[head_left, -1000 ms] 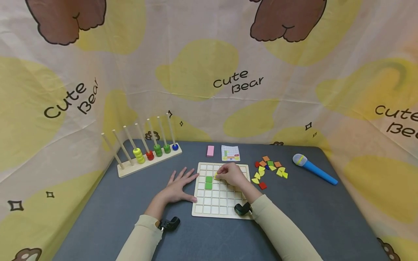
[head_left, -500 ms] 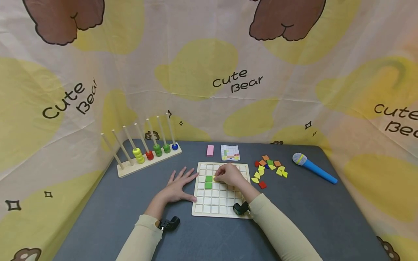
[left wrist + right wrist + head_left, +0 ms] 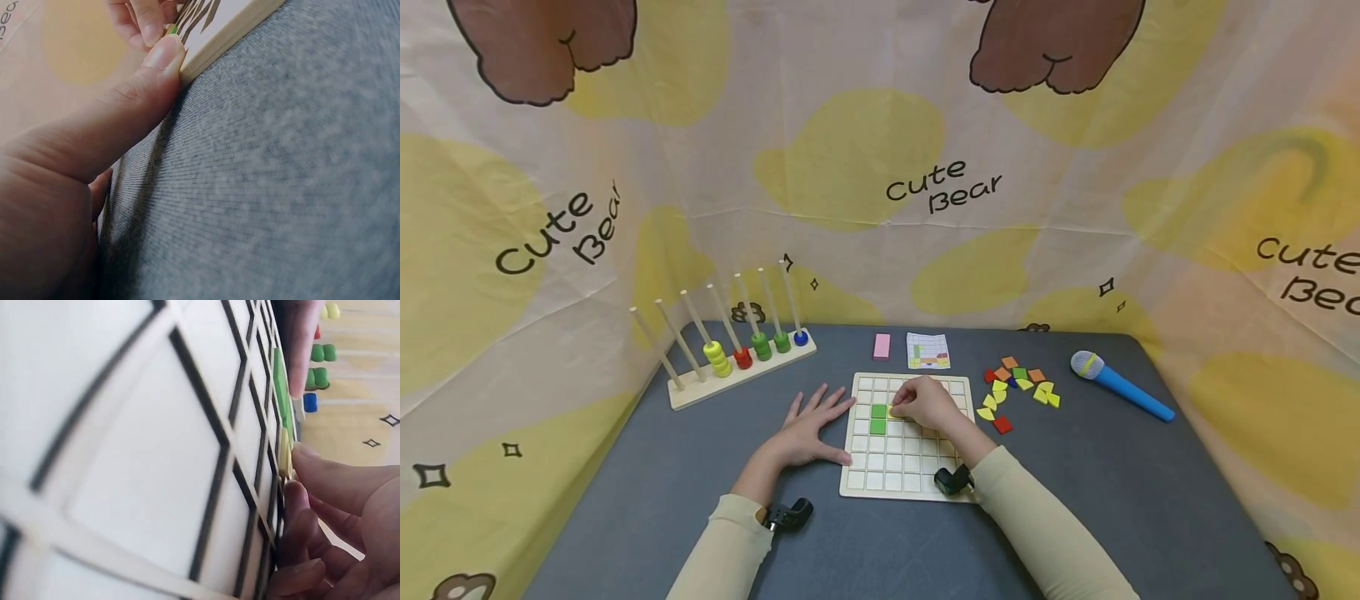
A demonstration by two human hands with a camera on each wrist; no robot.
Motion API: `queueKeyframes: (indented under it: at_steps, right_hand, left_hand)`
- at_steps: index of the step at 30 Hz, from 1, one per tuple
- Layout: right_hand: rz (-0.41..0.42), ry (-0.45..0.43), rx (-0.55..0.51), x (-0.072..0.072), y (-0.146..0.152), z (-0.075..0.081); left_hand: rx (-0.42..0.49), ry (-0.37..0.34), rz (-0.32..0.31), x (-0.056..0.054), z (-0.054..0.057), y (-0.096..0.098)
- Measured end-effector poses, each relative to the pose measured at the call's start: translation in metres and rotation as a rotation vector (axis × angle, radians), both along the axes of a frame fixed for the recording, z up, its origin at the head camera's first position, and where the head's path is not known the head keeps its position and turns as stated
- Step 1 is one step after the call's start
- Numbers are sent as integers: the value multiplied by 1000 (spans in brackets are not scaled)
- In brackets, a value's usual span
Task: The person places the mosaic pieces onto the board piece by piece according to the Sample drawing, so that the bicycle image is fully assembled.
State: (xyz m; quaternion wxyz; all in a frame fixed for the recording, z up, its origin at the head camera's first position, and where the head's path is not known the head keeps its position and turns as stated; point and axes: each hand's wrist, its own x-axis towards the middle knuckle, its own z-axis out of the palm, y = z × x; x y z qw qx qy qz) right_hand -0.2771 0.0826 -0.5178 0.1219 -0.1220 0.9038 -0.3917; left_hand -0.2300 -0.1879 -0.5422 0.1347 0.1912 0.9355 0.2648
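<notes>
A yellow piece (image 3: 285, 452) is pinched between the thumb and fingers of my right hand (image 3: 931, 404), right at the surface of a white gridded wooden board (image 3: 875, 482). Two green square tiles (image 3: 878, 419) lie in the grid, one above the other, just left of the yellow piece. My left hand (image 3: 808, 435) is spread on the table at the board's left side. In the left wrist view its thumb (image 3: 134, 94) touches the board's edge. The right fingers mostly hide the yellow piece in the head view.
Right of the board lie loose yellow, orange, red, green and blue pieces (image 3: 1000, 397). Behind it are a pattern card (image 3: 928, 351) and a pink block (image 3: 882, 346). A pegged bead counter (image 3: 745, 371) stands at the back left, and a blue microphone (image 3: 1123, 387) lies far right.
My right hand has shifted slightly left with the yellow piece, closer to the green tiles. The left hand has stayed in place.
</notes>
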Motion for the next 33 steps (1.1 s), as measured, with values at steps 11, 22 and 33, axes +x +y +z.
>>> queueKeyframes:
  at_steps: [11,22,33]
  right_hand:
    - [-27,-3,-88,-1,20,20]
    - [-128,26,-94,-4,54,34]
    - [-180,37,-105,-13,93,32]
  left_hand:
    - [6,4,4,1,0,0]
    - [13,0,6,2,2,1]
    - [12,7,7,1,0,1]
